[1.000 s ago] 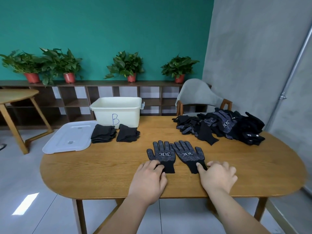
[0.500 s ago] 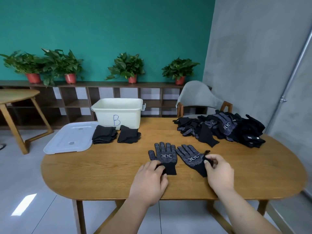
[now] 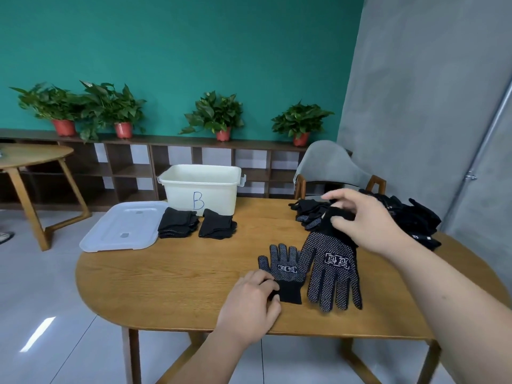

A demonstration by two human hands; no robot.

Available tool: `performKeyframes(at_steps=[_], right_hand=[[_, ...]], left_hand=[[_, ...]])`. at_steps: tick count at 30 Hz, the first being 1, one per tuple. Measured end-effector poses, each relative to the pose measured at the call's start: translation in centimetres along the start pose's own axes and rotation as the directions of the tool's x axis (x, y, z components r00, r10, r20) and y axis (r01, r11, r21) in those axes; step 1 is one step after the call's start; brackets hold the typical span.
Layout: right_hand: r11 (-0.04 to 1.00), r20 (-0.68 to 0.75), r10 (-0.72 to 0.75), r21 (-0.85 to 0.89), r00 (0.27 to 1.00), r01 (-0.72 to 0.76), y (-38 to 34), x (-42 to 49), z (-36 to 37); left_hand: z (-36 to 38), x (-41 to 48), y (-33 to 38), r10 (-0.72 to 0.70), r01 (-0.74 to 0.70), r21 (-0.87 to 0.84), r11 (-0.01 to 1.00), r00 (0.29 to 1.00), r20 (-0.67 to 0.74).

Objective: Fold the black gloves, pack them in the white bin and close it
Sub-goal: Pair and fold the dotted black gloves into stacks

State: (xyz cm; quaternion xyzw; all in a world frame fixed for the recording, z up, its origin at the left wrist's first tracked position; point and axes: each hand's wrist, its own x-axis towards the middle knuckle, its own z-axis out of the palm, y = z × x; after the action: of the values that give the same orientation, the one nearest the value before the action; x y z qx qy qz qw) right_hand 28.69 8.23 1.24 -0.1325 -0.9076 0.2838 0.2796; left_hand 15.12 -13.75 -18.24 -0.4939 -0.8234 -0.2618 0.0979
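One black dotted glove (image 3: 282, 270) lies flat on the wooden table (image 3: 171, 284), and my left hand (image 3: 249, 303) rests on its cuff with curled fingers. My right hand (image 3: 363, 220) pinches the cuff of a second dotted glove (image 3: 332, 270) and holds it up, fingers hanging down over the table. Two folded glove stacks (image 3: 178, 225) (image 3: 217, 227) sit in front of the open white bin (image 3: 201, 189) marked B. Its lid (image 3: 122, 225) lies to the left. A pile of unfolded gloves (image 3: 410, 220) is at the far right.
A grey chair (image 3: 332, 167) stands behind the table's far right. A low shelf with potted plants (image 3: 214, 115) runs along the teal wall. A second wooden table (image 3: 30, 159) stands at the left over the tiled floor.
My right hand lifted the right glove by its cuff off the table, so it now hangs fingers down. My left hand stayed on the left glove's cuff.
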Motion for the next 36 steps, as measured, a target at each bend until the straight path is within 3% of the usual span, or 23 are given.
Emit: performKeyframes(at_steps=[3,8,10,12,14,16,17,20,23,27,36], right_hand=[[0.995,0.015,-0.034,-0.092,0.999,0.036,0.3,1.7,0.9],[0.973,-0.233,-0.197,-0.168,0.952,0.160,0.1,3.2,3.2],[0.946,-0.251,-0.280,-0.235,0.927,0.222,0.4,2.6,5.0],[0.921,-0.169,-0.308,-0.301,0.936,0.249,1.5,1.2,7.8],[0.890,0.056,-0.208,-0.402,0.976,0.213,3.3,-0.6,11.5],[0.848,0.275,-0.114,-0.474,0.955,0.238,5.1,-2.7,14.9],[0.853,0.315,-0.113,-0.455,0.942,0.254,5.9,-3.6,16.2],[0.916,0.198,-0.134,-0.350,0.971,0.198,7.2,-4.8,17.5],[0.913,0.069,-0.158,-0.371,0.985,0.172,7.6,-5.0,17.4],[0.913,-0.103,-0.294,-0.325,0.950,0.247,7.6,-5.3,16.9],[0.912,0.018,-0.338,-0.239,0.941,0.332,8.8,-6.6,17.1]], left_hand=[[0.0,0.0,0.0,-0.009,0.009,-0.012,1.000,1.000,0.008],[0.1,0.1,-0.1,0.006,-0.006,-0.009,1.000,1.000,0.017],[0.1,0.2,-0.1,0.015,-0.015,0.010,1.000,1.000,0.019],[0.1,0.2,0.0,0.025,-0.025,0.024,0.999,1.000,0.005],[-0.1,0.3,0.2,0.027,-0.027,0.043,0.999,1.000,0.010],[-0.2,0.2,0.2,0.026,-0.027,0.055,0.998,0.999,0.018],[-0.2,0.2,0.2,0.027,-0.028,0.054,0.998,1.000,0.016],[-0.3,0.2,0.2,0.026,-0.026,0.045,0.999,1.000,0.008],[0.0,0.1,0.0,0.032,-0.031,0.057,0.998,0.999,-0.019],[0.1,0.1,0.0,0.029,-0.027,0.064,0.998,0.999,-0.037],[-0.2,0.0,0.2,0.022,-0.022,0.081,0.996,1.000,0.002]])
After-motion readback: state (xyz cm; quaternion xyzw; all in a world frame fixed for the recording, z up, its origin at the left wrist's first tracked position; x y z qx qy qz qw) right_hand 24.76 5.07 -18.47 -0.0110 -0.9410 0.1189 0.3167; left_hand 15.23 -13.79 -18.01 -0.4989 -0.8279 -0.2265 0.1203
